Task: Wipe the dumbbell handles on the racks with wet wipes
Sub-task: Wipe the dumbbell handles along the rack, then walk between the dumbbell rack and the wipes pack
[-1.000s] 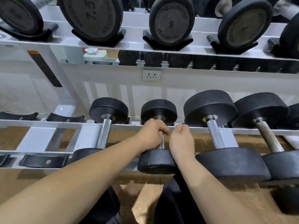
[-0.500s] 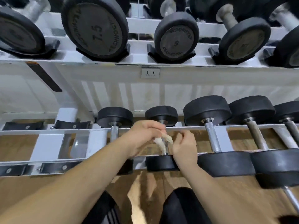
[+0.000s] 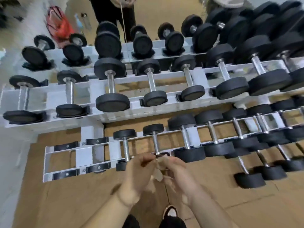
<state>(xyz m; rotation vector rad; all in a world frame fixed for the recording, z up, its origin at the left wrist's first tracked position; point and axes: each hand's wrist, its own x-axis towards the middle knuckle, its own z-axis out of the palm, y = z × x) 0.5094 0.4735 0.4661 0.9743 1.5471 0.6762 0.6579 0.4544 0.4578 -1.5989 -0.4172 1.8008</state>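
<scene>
Both hands meet low in the view, just in front of the near rail of the lower rack [image 3: 83, 157]. The left hand [image 3: 138, 170] has its fingers curled and pinches one side of a crumpled wet wipe [image 3: 158, 171]. The right hand [image 3: 178, 172] curls round the other side, so the wipe hangs bunched between them. Blur hides finer finger detail.

At 12 o'clock from the hands a small dumbbell [image 3: 153, 128] lies across the lower rack, its bright handle [image 3: 155, 143] running straight toward them. Its near head is mostly hidden behind the fingers, and whether the wipe touches the handle's near end cannot be told.

At 11 o'clock a second small dumbbell [image 3: 126, 148] lies just beside the left hand. At 1 o'clock the near head of a larger dumbbell [image 3: 189, 154] lies close to the right hand. Black cradles [image 3: 65, 147] line the rails at 9 o'clock.

The upper rack [image 3: 139, 111] overhangs further out at 12 o'clock. Floor dumbbells [image 3: 250, 180] lie at 3 o'clock, well apart from the hands. Brown floor [image 3: 65, 203] spreads from 7 to 9 o'clock, and a shoe [image 3: 171, 211] shows at 6 o'clock.
</scene>
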